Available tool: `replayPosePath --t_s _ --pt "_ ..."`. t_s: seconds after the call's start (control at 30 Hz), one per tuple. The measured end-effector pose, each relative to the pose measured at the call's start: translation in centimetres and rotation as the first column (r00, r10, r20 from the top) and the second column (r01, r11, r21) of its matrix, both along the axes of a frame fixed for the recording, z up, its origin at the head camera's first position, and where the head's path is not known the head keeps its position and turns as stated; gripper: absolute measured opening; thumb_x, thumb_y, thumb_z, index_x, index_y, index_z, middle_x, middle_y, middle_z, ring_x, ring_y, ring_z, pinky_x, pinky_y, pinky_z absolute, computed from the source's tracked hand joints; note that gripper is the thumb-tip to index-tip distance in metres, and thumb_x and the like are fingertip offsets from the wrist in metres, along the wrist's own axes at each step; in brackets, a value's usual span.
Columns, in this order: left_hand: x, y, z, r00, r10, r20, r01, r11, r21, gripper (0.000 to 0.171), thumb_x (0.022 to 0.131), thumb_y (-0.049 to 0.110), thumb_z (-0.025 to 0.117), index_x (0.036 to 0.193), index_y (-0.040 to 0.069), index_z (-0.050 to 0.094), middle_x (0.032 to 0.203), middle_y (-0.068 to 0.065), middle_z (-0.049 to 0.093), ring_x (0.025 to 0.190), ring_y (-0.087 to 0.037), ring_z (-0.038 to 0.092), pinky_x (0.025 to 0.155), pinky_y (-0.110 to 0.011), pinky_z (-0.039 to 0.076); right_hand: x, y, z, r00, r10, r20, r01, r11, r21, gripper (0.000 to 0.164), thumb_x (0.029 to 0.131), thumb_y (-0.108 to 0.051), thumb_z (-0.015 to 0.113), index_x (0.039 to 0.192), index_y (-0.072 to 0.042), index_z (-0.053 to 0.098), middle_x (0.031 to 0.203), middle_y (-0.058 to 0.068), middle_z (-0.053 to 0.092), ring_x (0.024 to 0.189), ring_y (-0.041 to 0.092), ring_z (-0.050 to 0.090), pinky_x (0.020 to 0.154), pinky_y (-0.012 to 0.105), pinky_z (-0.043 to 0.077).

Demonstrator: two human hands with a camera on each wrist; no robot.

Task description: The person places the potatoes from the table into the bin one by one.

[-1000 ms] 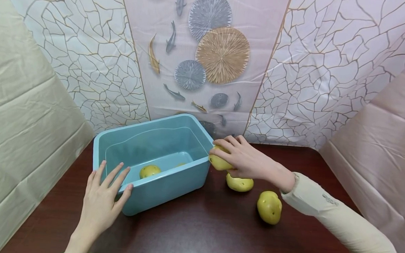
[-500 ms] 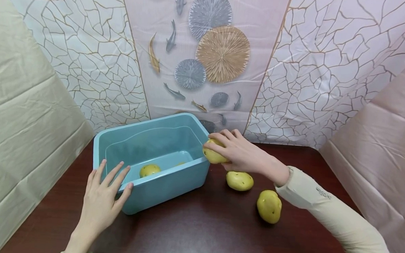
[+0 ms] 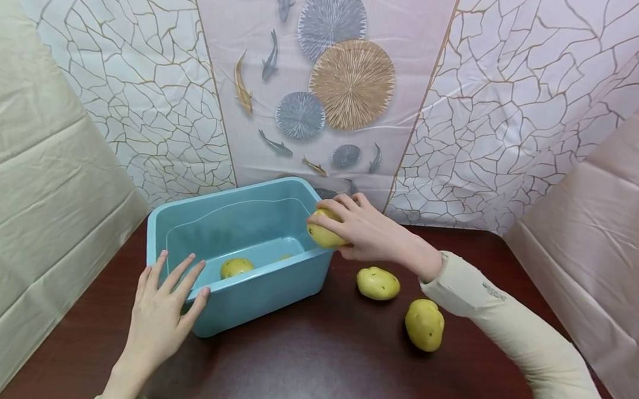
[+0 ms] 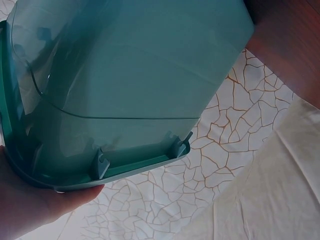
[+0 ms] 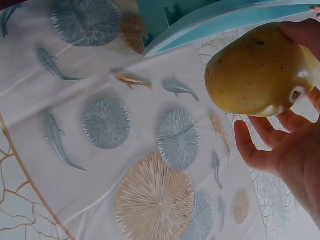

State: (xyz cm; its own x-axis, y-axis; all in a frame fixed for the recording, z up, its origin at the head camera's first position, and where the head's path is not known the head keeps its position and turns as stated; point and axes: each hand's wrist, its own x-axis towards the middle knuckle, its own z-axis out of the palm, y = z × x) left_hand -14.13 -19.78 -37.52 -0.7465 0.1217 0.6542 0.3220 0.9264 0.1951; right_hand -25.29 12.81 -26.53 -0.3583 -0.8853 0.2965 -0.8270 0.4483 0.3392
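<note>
A yellow potato (image 3: 326, 228) is gripped in my right hand (image 3: 369, 230), over the right end of a blue plastic bin (image 3: 261, 298). The right wrist view shows the potato (image 5: 260, 72) between thumb and fingers, close to the bin's rim (image 5: 215, 25). My left hand (image 3: 156, 317) rests with spread, fairly straight fingers at the bin's near left corner; its thumb (image 4: 75, 199) lies along the rim in the left wrist view. Inside the bin are a potato (image 3: 236, 268) and a second yellow piece (image 3: 285, 258), mostly hidden by the near wall.
Two more potatoes, a nearer one (image 3: 424, 325) and a farther one (image 3: 378, 283), lie on the dark red-brown table (image 3: 312, 366) right of the bin. Patterned cloth (image 3: 494, 112) hangs behind, and beige cloth (image 3: 47, 181) borders the left side.
My right hand has carried its potato left and slightly up, from beside the bin's right end to over its rim. The farther table potato is now fully uncovered. My left hand stays put.
</note>
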Motion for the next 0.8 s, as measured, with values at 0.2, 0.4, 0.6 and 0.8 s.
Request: replayPosePath --t_s 0.2,0.4,0.6,0.8 --pt "0.0 0.0 0.0 1.0 -0.002 -0.002 0.002 1.0 0.001 0.043 0.087 0.036 0.051 0.121 0.012 0.056 0.126 -0.014 0.053 0.134 -0.037 0.022 0.102 -0.058 0.02 -0.4 -0.9 0.2 1.0 0.006 -0.017 -0.006 1.0 -0.01 0.067 0.066 -0.018 0.071 0.126 -0.022 0.043 0.125 0.007 0.045 0.105 0.025 0.044 0.073 0.038 0.034" --pt "0.0 -0.1 -0.1 1.0 -0.007 -0.009 0.007 1.0 -0.002 0.043 0.087 0.037 0.051 0.121 0.012 0.056 0.126 -0.014 0.053 0.134 -0.037 0.022 0.102 -0.057 0.019 -0.8 -1.7 0.3 1.0 0.021 0.016 -0.02 1.0 -0.008 0.065 0.07 -0.017 0.069 0.128 -0.022 0.041 0.129 0.009 0.043 0.108 0.027 0.043 0.076 0.04 0.035" --pt "0.0 -0.1 -0.1 1.0 -0.005 -0.006 0.005 1.0 -0.002 0.043 0.087 0.037 0.051 0.121 0.012 0.056 0.126 -0.014 0.053 0.134 -0.036 0.021 0.103 -0.057 0.019 -1.2 -2.4 0.4 1.0 0.006 0.022 -0.006 1.0 0.004 0.063 0.071 -0.014 0.068 0.128 -0.022 0.042 0.13 0.009 0.042 0.109 0.026 0.043 0.077 0.04 0.034" --pt "0.0 -0.1 -0.1 1.0 -0.003 -0.004 0.003 1.0 -0.003 0.043 0.087 0.038 0.051 0.121 0.012 0.056 0.126 -0.014 0.053 0.134 -0.036 0.021 0.103 -0.057 0.019 -1.7 -3.2 0.4 1.0 0.003 0.013 -0.003 0.999 0.032 0.062 0.074 -0.013 0.066 0.13 -0.023 0.04 0.131 0.008 0.04 0.11 0.025 0.042 0.075 0.039 0.034"
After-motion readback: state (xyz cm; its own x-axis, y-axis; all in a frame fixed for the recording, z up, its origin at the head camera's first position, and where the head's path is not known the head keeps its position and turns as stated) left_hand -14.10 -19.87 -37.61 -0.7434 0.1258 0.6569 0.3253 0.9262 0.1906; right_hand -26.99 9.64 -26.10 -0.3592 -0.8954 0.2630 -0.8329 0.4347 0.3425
